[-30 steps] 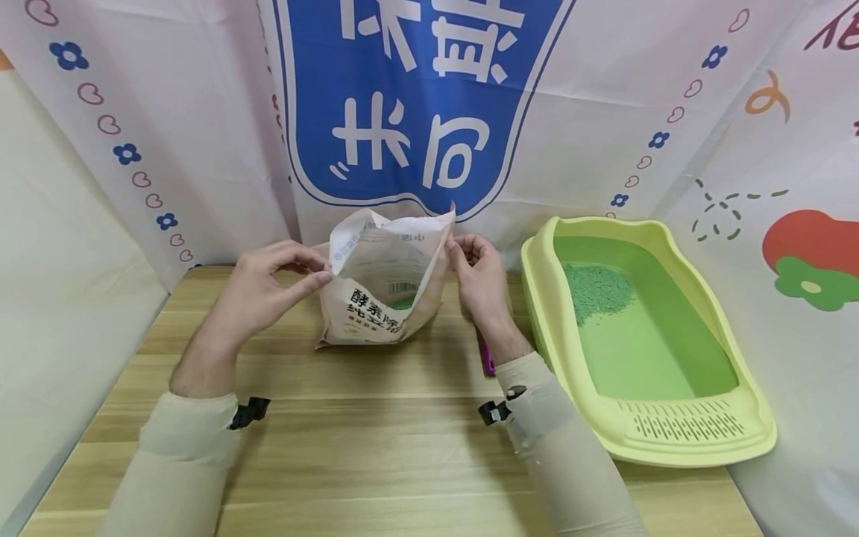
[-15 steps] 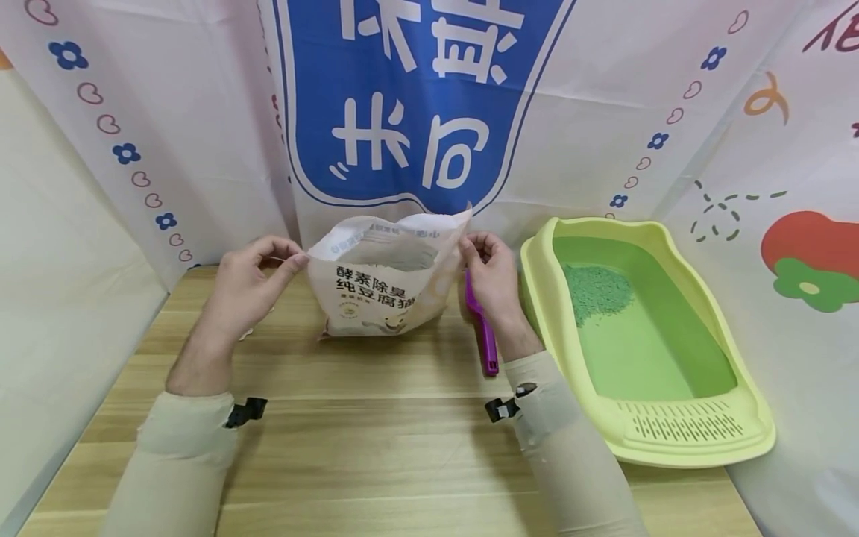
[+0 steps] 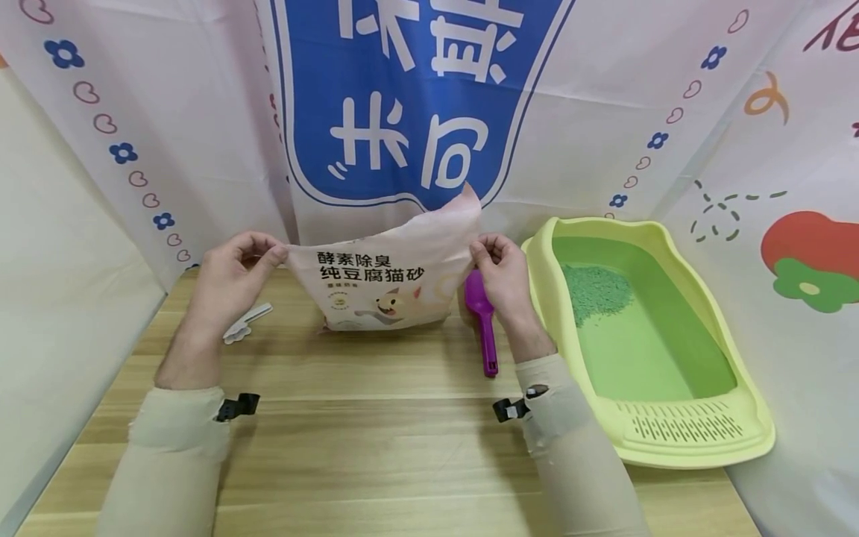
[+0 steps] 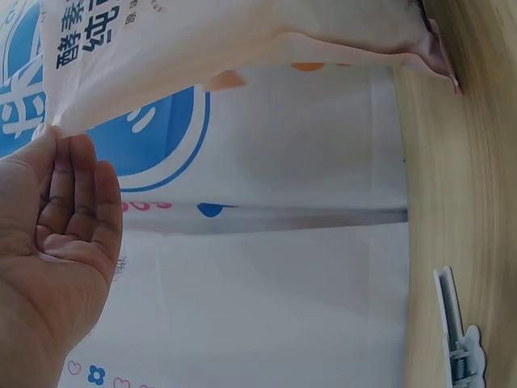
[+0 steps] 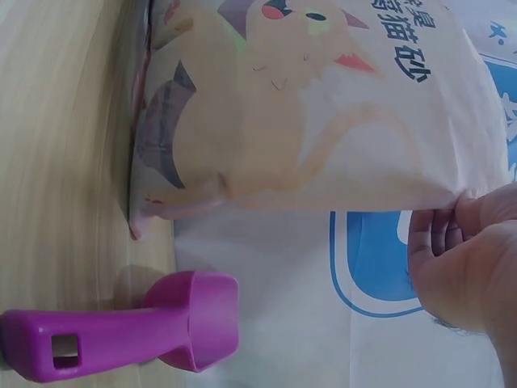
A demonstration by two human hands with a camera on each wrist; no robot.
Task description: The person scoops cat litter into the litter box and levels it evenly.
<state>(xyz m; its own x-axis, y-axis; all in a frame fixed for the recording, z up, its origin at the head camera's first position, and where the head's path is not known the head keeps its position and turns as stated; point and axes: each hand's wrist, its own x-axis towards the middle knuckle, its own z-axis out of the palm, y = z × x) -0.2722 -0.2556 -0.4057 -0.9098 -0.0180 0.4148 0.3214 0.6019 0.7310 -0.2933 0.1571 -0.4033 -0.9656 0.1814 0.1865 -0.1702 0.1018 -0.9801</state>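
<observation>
A pale pink bag of cat litter (image 3: 396, 280), printed with a cartoon cat and dark lettering, stands upright at the back of the table. My left hand (image 3: 235, 272) pinches its upper left corner between thumb and fingers. On the other side my right hand (image 3: 503, 272) pinches the upper right edge. The bag's top is stretched flat between both hands, and its contents are hidden. In the right wrist view the thumb and fingers of the right hand (image 5: 464, 250) grip the bag's edge. The left wrist view shows the left hand (image 4: 65, 210) at the corner.
A purple scoop (image 3: 486, 328) lies right of the bag, close to my right hand. Farther right is a yellow-green litter tray (image 3: 671, 447) holding a patch of green litter (image 3: 597, 291). A white sealing clip (image 3: 247, 322) lies by my left wrist. A printed curtain (image 3: 221, 112) hangs behind.
My hands have moved apart, pulling the bag's mouth from wide open to flat. The bag's front now faces me more fully. The clip and scoop have come into fuller view.
</observation>
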